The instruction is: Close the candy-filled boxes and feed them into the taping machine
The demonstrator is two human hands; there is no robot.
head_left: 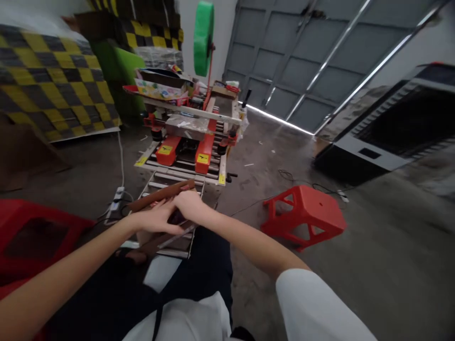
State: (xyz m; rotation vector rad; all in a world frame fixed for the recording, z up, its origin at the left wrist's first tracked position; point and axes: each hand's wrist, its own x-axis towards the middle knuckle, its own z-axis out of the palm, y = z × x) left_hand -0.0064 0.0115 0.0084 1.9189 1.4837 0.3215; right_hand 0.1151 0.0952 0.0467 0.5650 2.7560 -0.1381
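An open cardboard box (161, 195) with raised flaps sits on a roller conveyor (174, 254) in front of my knees. My left hand (156, 220) lies over the box opening, its fingers stretched forward and the thumb held apart. Beside it, my right hand (188, 204) bends down into the box at the far right corner. Its fingers look curled; what they hold, if anything, is hidden. Small reddish items show between the flap and my hands, too blurred to name.
Ahead stands a box-sealing machine (202, 158) with a green tape roll (203, 38) above it. Red plastic stools stand right (307, 213) and left (35, 237). A power strip (116, 199) and cables lie on the floor. Yellow-black wrapped stacks (57, 80) stand back left.
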